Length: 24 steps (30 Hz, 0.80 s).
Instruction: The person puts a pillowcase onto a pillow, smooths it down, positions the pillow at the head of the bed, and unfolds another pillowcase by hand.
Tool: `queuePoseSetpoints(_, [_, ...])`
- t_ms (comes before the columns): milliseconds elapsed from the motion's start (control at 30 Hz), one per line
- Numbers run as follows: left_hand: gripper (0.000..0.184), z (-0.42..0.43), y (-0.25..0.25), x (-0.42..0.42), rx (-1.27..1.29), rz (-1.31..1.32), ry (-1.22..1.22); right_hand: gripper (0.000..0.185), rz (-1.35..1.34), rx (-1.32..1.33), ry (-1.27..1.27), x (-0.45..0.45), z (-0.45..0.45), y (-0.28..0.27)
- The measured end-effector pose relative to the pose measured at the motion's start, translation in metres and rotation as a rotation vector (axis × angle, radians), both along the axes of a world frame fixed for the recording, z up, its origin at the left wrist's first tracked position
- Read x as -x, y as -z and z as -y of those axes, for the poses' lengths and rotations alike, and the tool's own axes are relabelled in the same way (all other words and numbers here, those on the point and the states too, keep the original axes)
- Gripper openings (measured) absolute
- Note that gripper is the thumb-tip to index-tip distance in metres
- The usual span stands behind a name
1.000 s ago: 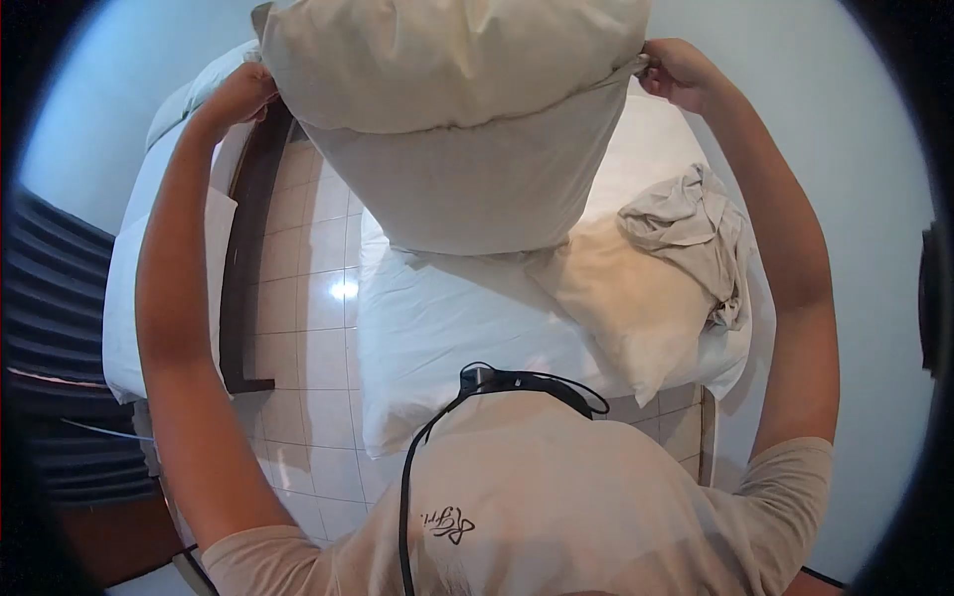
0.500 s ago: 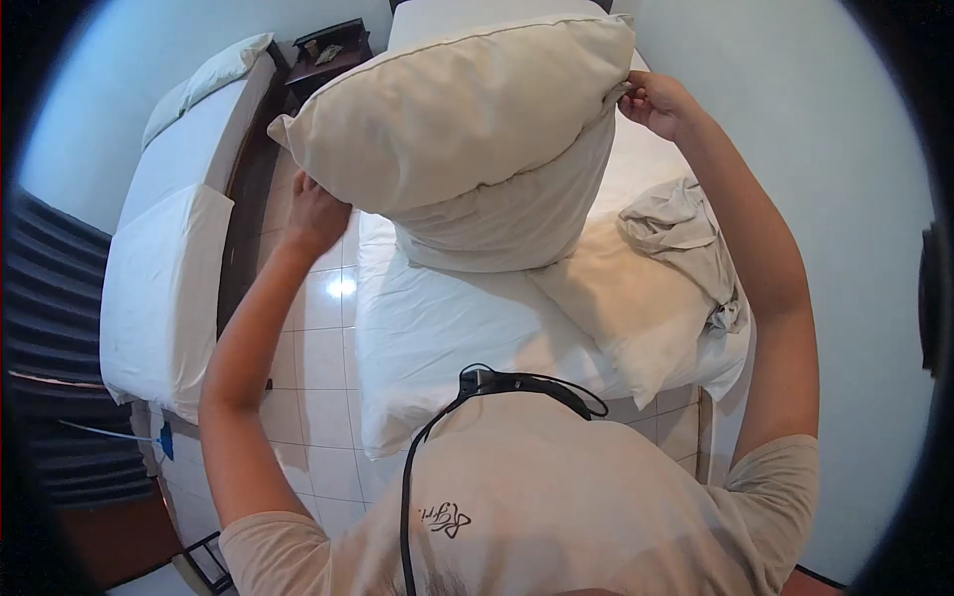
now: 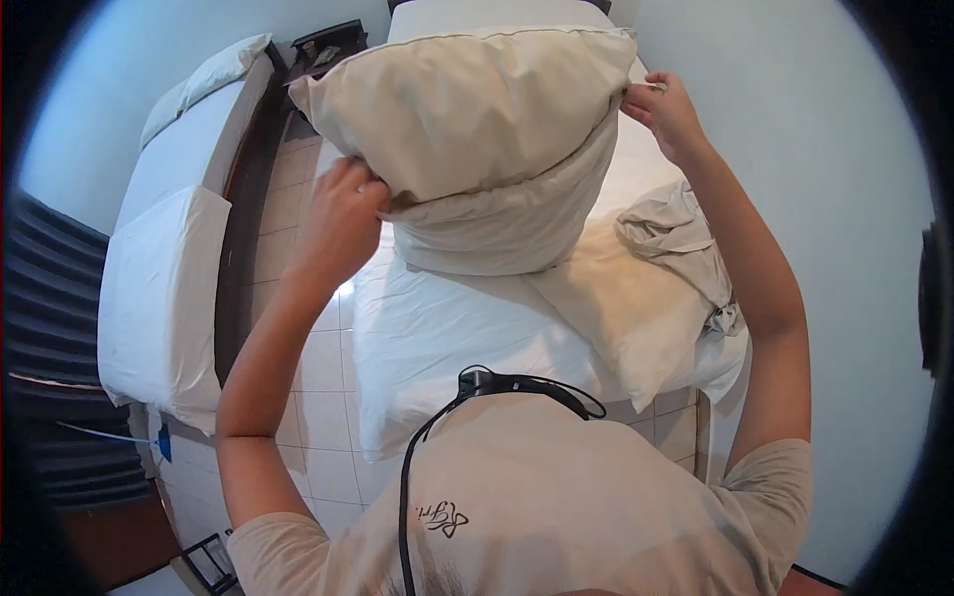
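A plump cream pillow stands upright on the bed, its lower part inside a pale pillowcase. The pillowcase's open edge runs across the pillow's front at a slant, higher on the right. My left hand is closed at the left end of that edge, fingers curled against the cloth. At the upper right side, my right hand pinches the cloth by the pillow's edge; its fingertips are partly hidden. Another cream pillow lies flat just right of the pillowcase, with a crumpled beige cloth on its far side.
The white-sheeted bed stretches out before me. To the left, past a tiled floor, is a second bed with a pillow at its head. A dark nightstand stands between them. A wall rises on the right.
My left hand has moved right and slightly up along the pillowcase edge, drawing it inward. The pillow's top left corner has shifted right and the top has dropped a little. My right hand's fingers have loosened slightly.
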<state>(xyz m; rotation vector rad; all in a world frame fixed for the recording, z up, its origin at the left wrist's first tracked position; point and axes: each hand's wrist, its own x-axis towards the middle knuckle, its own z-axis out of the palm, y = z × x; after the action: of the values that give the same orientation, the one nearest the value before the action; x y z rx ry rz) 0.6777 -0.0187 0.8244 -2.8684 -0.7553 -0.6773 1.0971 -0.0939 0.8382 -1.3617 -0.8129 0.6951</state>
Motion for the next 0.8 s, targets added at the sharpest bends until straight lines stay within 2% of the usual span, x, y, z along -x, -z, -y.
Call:
queuePoseSetpoints(33, [0.009,-0.003,0.003,-0.005,0.035,0.031,0.105,0.014,0.128,-0.043,-0.022,0.004,0.003,0.002])
queuePoseSetpoints(67, [0.009,-0.005,0.000,-0.007,0.035,0.030,0.106,0.014,0.126,-0.043,-0.021,0.007,0.006,0.001])
queuePoseSetpoints(133, [0.010,-0.008,-0.010,-0.010,0.377,-0.154,0.017,0.024,1.131,0.050,0.028,0.011,0.013,-0.002])
queuePoseSetpoints(167, [0.010,-0.010,-0.012,-0.010,0.373,-0.155,0.025,0.027,1.414,0.019,0.053,0.012,0.017,-0.001])
queuePoseSetpoints(200, [0.013,-0.013,-0.014,-0.008,0.474,-0.119,0.122,0.027,1.413,0.024,0.063,0.013,0.021,-0.003])
queuePoseSetpoints(233, [0.017,-0.016,-0.017,-0.007,0.575,-0.085,0.218,0.025,1.592,-0.031,-0.030,0.014,0.026,-0.005])
queuePoseSetpoints(267, [0.017,-0.018,-0.026,-0.007,0.573,-0.089,0.225,0.024,1.769,-0.089,-0.129,0.014,0.030,-0.007])
queuePoseSetpoints(333, [0.024,-0.022,-0.048,-0.008,0.616,-0.529,-0.036,0.022,1.794,-0.017,-0.217,0.009,0.035,-0.004])
queuePoseSetpoints(367, [0.022,-0.023,-0.052,-0.008,0.688,-0.468,-0.136,0.019,1.780,0.034,-0.289,0.013,0.039,-0.007])
queuePoseSetpoints(400, [0.022,-0.027,-0.052,-0.007,0.688,-0.465,-0.136,0.016,1.767,0.083,-0.362,0.016,0.042,-0.010])
queuePoseSetpoints(433, [0.019,-0.033,-0.051,-0.003,0.755,-0.291,-0.023,0.014,1.688,0.158,-0.410,0.022,0.044,-0.012])
queuePoseSetpoints(467, [0.017,-0.040,-0.049,0.002,0.818,-0.119,0.089,0.017,1.542,0.143,-0.497,0.031,0.047,-0.014])
queuePoseSetpoints(500, [0.018,-0.048,-0.044,0.005,0.883,-0.054,0.121,0.018,1.468,0.184,-0.513,0.031,0.047,-0.018])
queuePoseSetpoints(533, [0.018,-0.056,-0.041,0.008,0.884,-0.060,0.122,0.020,1.389,0.227,-0.529,0.031,0.048,-0.020])
queuePoseSetpoints(600, [0.022,-0.062,-0.043,0.008,0.788,-0.042,0.163,0.023,1.010,0.251,-0.476,0.016,0.043,-0.031])
queuePoseSetpoints(633, [0.024,-0.064,-0.047,0.009,0.763,-0.025,0.168,0.022,1.155,0.285,-0.419,0.012,0.044,-0.040])
queuePoseSetpoints(800, [0.021,-0.047,-0.058,-0.004,0.878,-0.139,0.018,0.024,1.110,0.351,-0.533,0.016,0.052,-0.060])
